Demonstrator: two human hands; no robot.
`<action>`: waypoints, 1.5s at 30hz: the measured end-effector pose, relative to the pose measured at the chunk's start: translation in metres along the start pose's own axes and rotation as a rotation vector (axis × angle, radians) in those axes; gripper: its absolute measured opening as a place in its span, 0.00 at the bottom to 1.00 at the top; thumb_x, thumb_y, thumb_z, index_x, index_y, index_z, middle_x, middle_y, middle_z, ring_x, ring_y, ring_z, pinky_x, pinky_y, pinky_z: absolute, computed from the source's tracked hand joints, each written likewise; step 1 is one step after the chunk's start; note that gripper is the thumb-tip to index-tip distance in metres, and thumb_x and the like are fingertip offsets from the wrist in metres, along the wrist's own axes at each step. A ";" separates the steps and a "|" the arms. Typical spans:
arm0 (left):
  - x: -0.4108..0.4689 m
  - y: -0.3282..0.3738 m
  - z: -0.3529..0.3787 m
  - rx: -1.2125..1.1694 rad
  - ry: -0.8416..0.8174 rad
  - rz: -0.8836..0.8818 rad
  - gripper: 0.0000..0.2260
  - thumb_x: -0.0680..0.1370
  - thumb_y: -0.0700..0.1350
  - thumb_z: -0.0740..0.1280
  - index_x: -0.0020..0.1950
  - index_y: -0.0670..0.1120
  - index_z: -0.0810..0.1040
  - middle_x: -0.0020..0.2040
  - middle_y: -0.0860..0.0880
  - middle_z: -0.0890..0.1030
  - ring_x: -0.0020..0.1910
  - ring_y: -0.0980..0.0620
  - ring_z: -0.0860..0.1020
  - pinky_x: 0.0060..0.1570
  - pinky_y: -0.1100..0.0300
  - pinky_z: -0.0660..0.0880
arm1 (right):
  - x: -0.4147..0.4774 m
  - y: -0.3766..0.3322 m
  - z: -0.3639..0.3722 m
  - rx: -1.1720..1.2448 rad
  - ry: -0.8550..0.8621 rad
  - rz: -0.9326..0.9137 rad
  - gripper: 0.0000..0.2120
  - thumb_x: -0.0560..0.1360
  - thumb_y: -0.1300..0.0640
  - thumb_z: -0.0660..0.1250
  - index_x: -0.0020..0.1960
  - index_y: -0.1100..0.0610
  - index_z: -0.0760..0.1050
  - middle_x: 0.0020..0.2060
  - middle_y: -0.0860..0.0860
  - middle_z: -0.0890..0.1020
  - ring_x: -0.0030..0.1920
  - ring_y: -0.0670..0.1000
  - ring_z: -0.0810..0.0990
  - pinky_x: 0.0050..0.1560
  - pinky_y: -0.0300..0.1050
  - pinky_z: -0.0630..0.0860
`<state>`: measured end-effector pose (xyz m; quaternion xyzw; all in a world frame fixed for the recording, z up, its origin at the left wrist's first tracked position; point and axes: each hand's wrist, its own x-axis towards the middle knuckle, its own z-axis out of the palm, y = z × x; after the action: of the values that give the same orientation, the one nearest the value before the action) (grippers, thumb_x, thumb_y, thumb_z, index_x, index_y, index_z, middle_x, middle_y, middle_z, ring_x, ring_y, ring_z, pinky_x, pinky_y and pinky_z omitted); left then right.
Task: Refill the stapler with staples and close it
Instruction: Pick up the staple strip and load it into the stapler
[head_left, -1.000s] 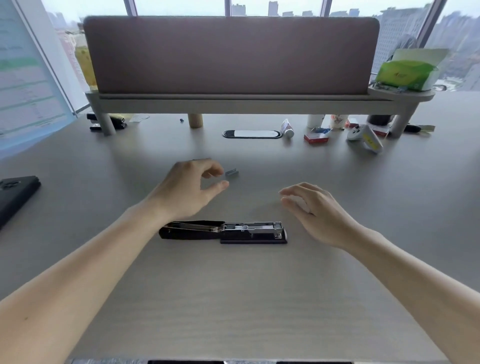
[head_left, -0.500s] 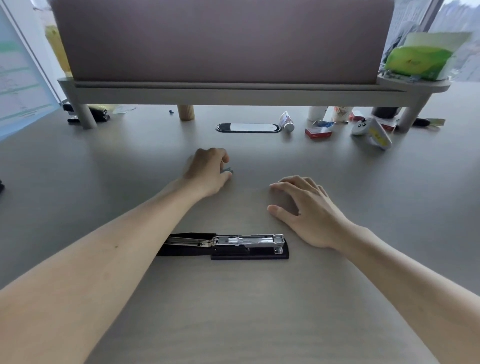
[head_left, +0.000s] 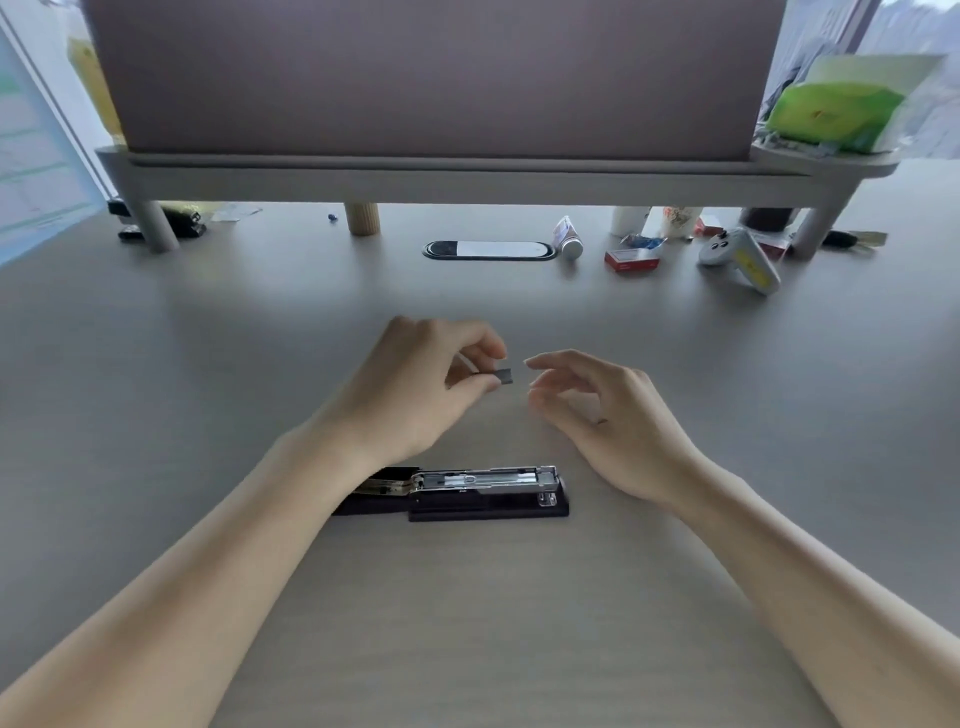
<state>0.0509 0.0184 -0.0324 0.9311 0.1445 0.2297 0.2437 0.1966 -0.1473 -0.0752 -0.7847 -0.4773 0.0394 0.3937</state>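
Observation:
A black stapler (head_left: 483, 493) lies flat on the grey desk, its top swung back to the left and its metal staple channel exposed. My left forearm hides the left end of the stapler. Above and beyond it, my left hand (head_left: 415, 387) pinches a small grey strip of staples (head_left: 503, 375) between thumb and forefinger, lifted off the desk. My right hand (head_left: 602, 410) hovers just right of the strip, fingers curled and apart, holding nothing, its fingertips a short gap from the staples.
A raised shelf with a brown divider panel (head_left: 431, 78) spans the back. Beneath it sit a cable grommet (head_left: 488, 250), a small tube (head_left: 567, 238), a red box (head_left: 631, 259), cups and a white controller (head_left: 737, 257). A green packet (head_left: 836, 111) rests on the shelf's right end.
My left hand closed on the staple strip on the desk and lifted it, moving right. My right hand rose off the desk toward the strip. The view shifted closer.

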 end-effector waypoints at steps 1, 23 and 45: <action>-0.006 0.002 0.000 -0.015 -0.019 0.019 0.08 0.76 0.42 0.78 0.55 0.48 0.87 0.46 0.55 0.87 0.41 0.59 0.86 0.45 0.80 0.74 | 0.000 -0.004 0.000 0.061 0.001 0.003 0.14 0.80 0.48 0.71 0.65 0.47 0.83 0.48 0.40 0.89 0.57 0.36 0.85 0.56 0.29 0.74; -0.030 -0.001 0.008 -0.067 0.041 0.131 0.07 0.76 0.43 0.78 0.54 0.48 0.86 0.48 0.57 0.89 0.48 0.60 0.86 0.47 0.75 0.76 | -0.004 -0.011 0.004 0.214 -0.020 -0.019 0.03 0.74 0.52 0.78 0.47 0.44 0.88 0.42 0.41 0.90 0.49 0.37 0.87 0.57 0.36 0.78; -0.024 0.004 -0.005 -0.887 -0.113 -0.421 0.03 0.77 0.39 0.73 0.47 0.40 0.86 0.40 0.43 0.89 0.37 0.50 0.89 0.41 0.61 0.85 | -0.013 -0.024 0.004 0.244 0.173 -0.138 0.06 0.73 0.56 0.80 0.50 0.50 0.87 0.43 0.43 0.90 0.49 0.40 0.89 0.58 0.34 0.79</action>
<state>0.0286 0.0079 -0.0345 0.6991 0.2043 0.1641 0.6653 0.1711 -0.1494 -0.0663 -0.6969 -0.4861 0.0023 0.5273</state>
